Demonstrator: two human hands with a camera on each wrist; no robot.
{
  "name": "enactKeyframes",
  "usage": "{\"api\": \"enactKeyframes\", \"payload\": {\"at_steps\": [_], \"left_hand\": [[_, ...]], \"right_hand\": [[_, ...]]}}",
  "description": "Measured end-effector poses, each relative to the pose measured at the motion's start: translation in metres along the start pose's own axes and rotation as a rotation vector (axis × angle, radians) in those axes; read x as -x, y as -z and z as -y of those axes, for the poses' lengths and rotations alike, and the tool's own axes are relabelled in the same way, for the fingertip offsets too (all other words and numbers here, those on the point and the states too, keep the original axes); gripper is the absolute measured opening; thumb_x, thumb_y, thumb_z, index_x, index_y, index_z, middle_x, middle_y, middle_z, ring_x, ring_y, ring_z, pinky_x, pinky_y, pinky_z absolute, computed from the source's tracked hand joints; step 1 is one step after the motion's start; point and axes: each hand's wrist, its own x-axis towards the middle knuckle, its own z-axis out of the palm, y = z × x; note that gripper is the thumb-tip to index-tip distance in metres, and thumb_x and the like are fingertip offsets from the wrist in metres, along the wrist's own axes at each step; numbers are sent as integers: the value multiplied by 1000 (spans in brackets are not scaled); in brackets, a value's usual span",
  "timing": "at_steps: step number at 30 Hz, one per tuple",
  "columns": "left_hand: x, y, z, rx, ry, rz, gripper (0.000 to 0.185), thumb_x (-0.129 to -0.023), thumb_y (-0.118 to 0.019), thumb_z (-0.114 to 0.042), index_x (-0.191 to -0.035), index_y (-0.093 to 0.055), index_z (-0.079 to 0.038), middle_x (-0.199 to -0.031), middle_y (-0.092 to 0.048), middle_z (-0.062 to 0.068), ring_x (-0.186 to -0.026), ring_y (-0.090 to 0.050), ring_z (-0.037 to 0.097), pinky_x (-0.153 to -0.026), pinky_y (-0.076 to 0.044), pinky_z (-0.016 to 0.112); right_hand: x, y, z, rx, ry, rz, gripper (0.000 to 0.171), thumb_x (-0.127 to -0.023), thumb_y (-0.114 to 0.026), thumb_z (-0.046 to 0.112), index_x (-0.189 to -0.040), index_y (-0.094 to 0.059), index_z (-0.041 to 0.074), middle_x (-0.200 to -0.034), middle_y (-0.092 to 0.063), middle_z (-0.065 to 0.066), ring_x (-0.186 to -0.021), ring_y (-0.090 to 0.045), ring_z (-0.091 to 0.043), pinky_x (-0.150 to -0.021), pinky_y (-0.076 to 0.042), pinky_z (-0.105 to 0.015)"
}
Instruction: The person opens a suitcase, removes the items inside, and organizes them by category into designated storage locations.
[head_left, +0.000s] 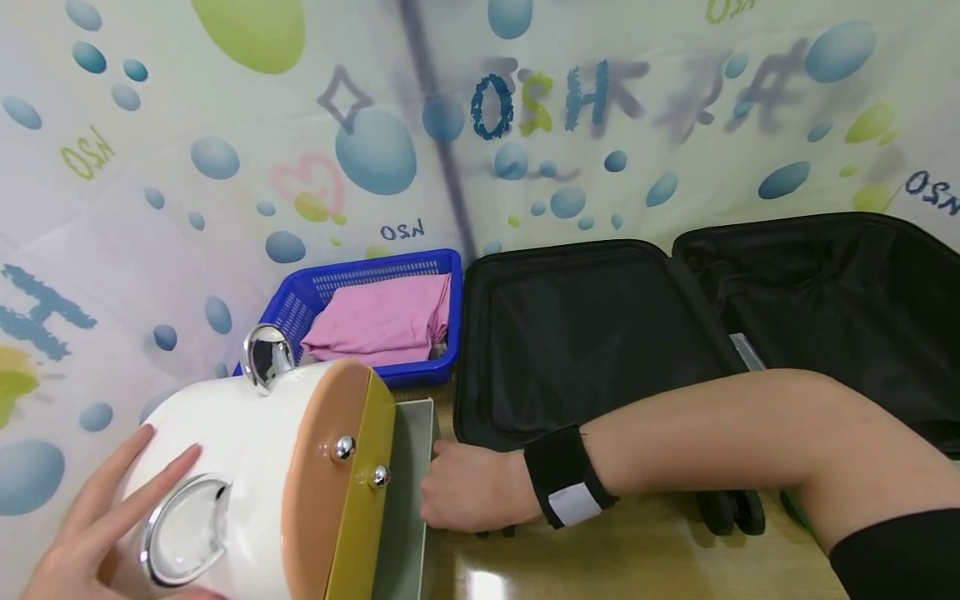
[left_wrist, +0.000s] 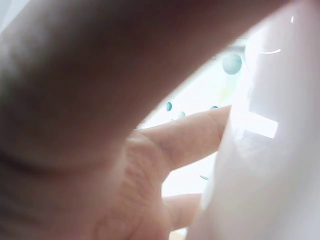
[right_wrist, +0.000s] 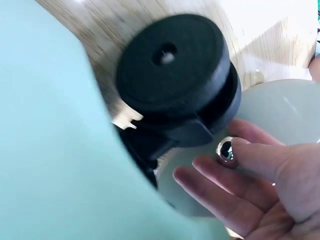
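A white rounded storage box (head_left: pixel 251 433) stands at the lower left, with a peach front panel (head_left: pixel 318 483) and a yellow drawer (head_left: pixel 360 508), each with a silver knob. A grey-green drawer (head_left: pixel 407 450) sticks out of the box on its right. My left hand (head_left: pixel 97 517) rests on the box's white side, fingers spread and fairly straight; the left wrist view shows fingers (left_wrist: pixel 190 135) against the glossy surface. At the grey-green drawer's front, my right hand (head_left: pixel 476 492) pinches a small silver knob (right_wrist: pixel 226 149) between thumb and finger.
Behind the box is a blue basket (head_left: pixel 442 367) holding folded pink cloth (head_left: pixel 382 321). An open suitcase with black lining (head_left: pixel 585 333) lies to the right. One of its black wheels (right_wrist: pixel 170 65) and its mint shell (right_wrist: pixel 55 125) are close to my right hand. A patterned sheet hangs behind.
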Motion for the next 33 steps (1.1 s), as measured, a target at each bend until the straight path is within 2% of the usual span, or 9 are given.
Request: {"api": "enactKeyframes", "payload": {"at_steps": [3,10,12,18,21,24,28,30,33], "left_hand": [[1,1,0,-9,16,21,118,-59,-95,-34,-156,-29,-29,-167,19,5,-144,9,60,-75,-34,79],[3,-1,7,-5,2,6,118,-58,-96,-34,-156,-31,-28,-167,16,4,-147,11,54,-90,-18,86],[2,0,9,-44,14,19,118,-59,-95,-37,-157,-29,-26,-167,19,6,-147,11,56,-85,-24,85],[1,0,15,-28,-9,4,120,-57,-96,-35,-156,-30,-24,-167,19,7,-147,13,55,-97,-3,84],[0,0,14,-41,-3,-2,121,-56,-96,-40,-156,-29,-29,-167,19,4,-147,13,55,-95,-20,83],[1,0,11,-66,18,-8,120,-55,-94,-47,-156,-30,-32,-167,19,2,-147,13,55,-74,-41,77],[1,-1,11,-59,9,-18,118,-56,-94,-45,-155,-31,-32,-167,17,2,-147,12,55,-77,-43,75],[0,-2,15,-47,-13,-18,118,-57,-95,-41,-155,-32,-30,-167,16,4,-148,11,53,-92,-33,79],[-2,0,25,-47,-53,30,120,-60,-95,-33,-158,-25,-25,-166,21,8,-148,16,52,-99,4,83]], "right_hand": [[9,-2,-1,31,7,-27,30,-97,-59,24,-71,-65,39,-73,-67,20,-60,-59,-2,-62,-43,-23],[25,-2,-3,105,67,-102,33,-94,-59,22,-67,-63,39,-68,-66,19,-58,-59,-3,-64,-42,-23],[28,-1,-5,111,91,-107,33,-93,-58,21,-67,-63,39,-68,-66,19,-58,-60,-3,-62,-43,-24],[33,1,-8,115,117,-92,31,-93,-57,20,-68,-64,38,-68,-67,18,-60,-63,-4,-61,-46,-24],[34,1,-8,145,102,-113,32,-92,-58,22,-66,-64,39,-67,-67,19,-59,-62,-3,-60,-45,-24],[35,-1,-7,160,93,-125,32,-91,-58,22,-65,-63,40,-66,-67,19,-59,-62,-3,-60,-43,-24],[36,1,-6,156,104,-71,31,-94,-58,22,-71,-67,40,-69,-68,19,-61,-62,-2,-62,-42,-23],[38,4,-5,152,110,-22,28,-95,-58,24,-76,-69,41,-73,-69,20,-64,-61,-2,-66,-41,-22],[42,11,-6,144,120,31,22,-95,-59,29,-81,-69,42,-79,-70,20,-69,-62,-2,-76,-41,-23]]}}
